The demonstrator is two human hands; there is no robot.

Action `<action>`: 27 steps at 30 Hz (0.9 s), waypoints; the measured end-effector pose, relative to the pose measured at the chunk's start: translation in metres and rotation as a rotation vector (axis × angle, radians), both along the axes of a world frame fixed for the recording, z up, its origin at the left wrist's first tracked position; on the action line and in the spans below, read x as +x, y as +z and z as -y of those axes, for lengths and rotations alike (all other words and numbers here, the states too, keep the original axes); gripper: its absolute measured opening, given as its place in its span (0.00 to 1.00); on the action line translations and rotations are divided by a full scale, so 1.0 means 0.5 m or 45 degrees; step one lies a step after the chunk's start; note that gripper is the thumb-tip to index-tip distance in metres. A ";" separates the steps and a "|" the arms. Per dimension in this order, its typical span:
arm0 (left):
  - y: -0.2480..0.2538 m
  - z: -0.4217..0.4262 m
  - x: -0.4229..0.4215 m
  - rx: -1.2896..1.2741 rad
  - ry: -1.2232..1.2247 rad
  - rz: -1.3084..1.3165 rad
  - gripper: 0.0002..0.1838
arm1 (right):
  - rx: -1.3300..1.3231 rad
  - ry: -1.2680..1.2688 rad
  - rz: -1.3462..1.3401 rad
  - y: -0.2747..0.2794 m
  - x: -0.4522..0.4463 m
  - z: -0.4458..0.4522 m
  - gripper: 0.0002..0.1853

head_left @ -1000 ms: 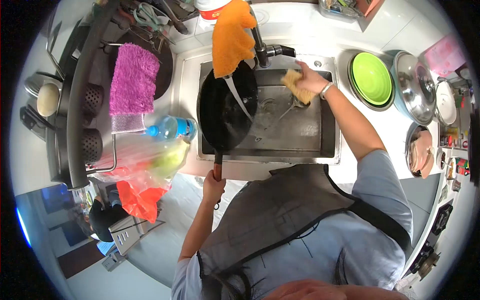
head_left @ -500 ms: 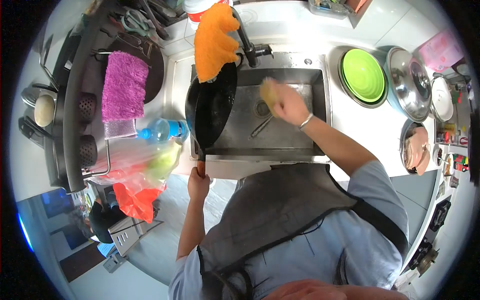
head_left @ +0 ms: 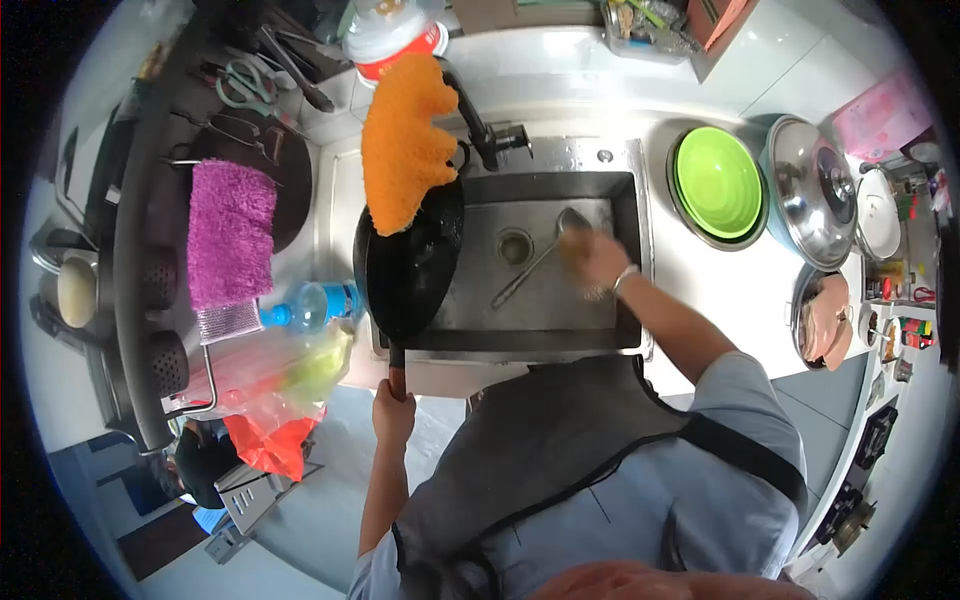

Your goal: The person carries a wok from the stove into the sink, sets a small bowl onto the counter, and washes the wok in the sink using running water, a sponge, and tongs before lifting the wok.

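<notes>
My left hand (head_left: 394,412) is wrapped round the wooden handle (head_left: 398,380) of a black wok (head_left: 410,285). The wok is tilted over the left side of the metal sink (head_left: 470,352). Above the sink's right half, my right hand (head_left: 598,264) is closed and smeared by motion. A yellow-brown sponge (head_left: 574,250) shows at its fingers, too blurred for detail. Close to that hand, a long-handled metal ladle (head_left: 522,279) lies slanted in the sink, its head near the back and partly hidden.
An orange cloth (head_left: 405,140) hangs over the faucet (head_left: 490,140), covering the wok's far edge. Green bowls (head_left: 718,180), a lidded pot (head_left: 810,190) and a dish of meat (head_left: 825,320) stand right. Left are a bottle (head_left: 315,306), plastic bags (head_left: 265,445) and a purple cloth (head_left: 232,235).
My right hand has moved right, away from the drain, with the sponge. More of the ladle shows. The whole view has shifted, while my left hand keeps hold of the wok.
</notes>
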State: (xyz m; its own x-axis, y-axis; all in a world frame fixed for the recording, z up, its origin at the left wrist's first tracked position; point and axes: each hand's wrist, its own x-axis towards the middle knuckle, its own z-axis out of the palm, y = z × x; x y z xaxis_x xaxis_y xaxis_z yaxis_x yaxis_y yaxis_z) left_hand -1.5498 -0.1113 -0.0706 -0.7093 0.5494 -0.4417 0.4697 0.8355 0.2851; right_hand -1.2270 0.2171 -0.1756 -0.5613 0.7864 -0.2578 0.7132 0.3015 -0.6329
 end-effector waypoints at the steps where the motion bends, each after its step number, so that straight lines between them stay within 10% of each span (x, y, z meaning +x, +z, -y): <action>1: 0.010 0.006 0.004 -0.002 -0.021 -0.004 0.12 | -0.087 -0.297 0.013 0.003 -0.006 -0.046 0.30; 5: -0.020 0.022 -0.013 -0.021 0.082 0.083 0.12 | 0.758 -0.832 -0.244 0.019 0.003 -0.256 0.31; 12: -0.013 0.024 -0.002 -0.015 0.139 0.090 0.11 | 0.924 -1.198 0.067 -0.053 -0.122 -0.356 0.35; 19: -0.004 0.010 0.005 0.032 0.140 0.116 0.11 | 0.990 -0.187 -0.356 -0.123 -0.254 -0.284 0.28; 24: 0.009 0.003 0.012 0.041 0.055 0.006 0.11 | 0.061 0.440 0.130 -0.119 -0.189 -0.130 0.20; 27: -0.004 0.002 0.008 0.088 0.013 0.016 0.11 | 0.240 0.356 -0.156 -0.043 -0.086 -0.053 0.18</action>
